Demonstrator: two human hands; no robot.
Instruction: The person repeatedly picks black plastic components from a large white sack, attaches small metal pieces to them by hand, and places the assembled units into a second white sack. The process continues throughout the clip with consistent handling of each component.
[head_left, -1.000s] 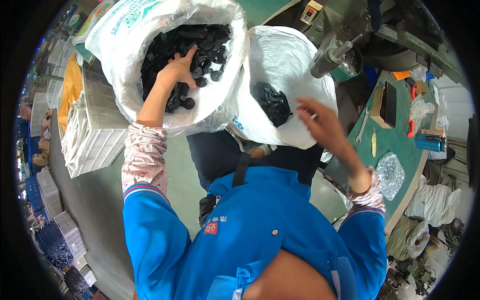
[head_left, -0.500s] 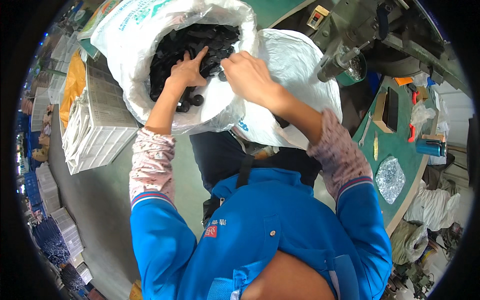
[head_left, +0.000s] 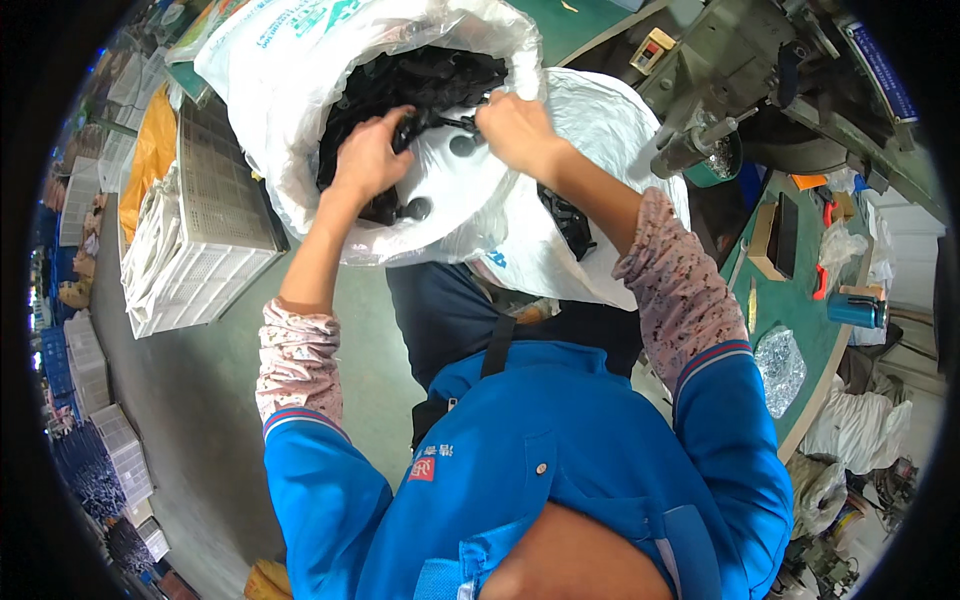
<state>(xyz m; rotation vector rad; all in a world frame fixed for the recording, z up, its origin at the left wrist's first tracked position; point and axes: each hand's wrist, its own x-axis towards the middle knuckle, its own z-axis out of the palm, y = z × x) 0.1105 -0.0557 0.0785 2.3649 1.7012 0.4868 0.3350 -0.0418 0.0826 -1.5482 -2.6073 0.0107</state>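
Inside the rolled mouth of a large white woven bag (head_left: 285, 95), several small black parts (head_left: 430, 75) lie heaped against the far and left sides. My left hand (head_left: 372, 155) is at the heap's near edge, with its fingers curled round some of these parts. Closed fingertips of my right hand (head_left: 515, 130) meet the end of a thin black part (head_left: 448, 121) that stretches across from the left hand. Two round-ended black pieces, one a disc (head_left: 462, 146) and the other a knob (head_left: 417, 208), rest on the bag's bare white lining.
Against the right side stands a second white bag (head_left: 610, 120) with black parts (head_left: 568, 222) in its opening. A white plastic crate (head_left: 205, 270) is at the left. To the right are a machine (head_left: 720, 60) and a green bench (head_left: 790, 330) with a blue cup (head_left: 856, 309).
My left hand has gone from spread fingers to curled ones round black parts. Parts have shifted off the lining, baring more white. The bags sit slightly further right in view.
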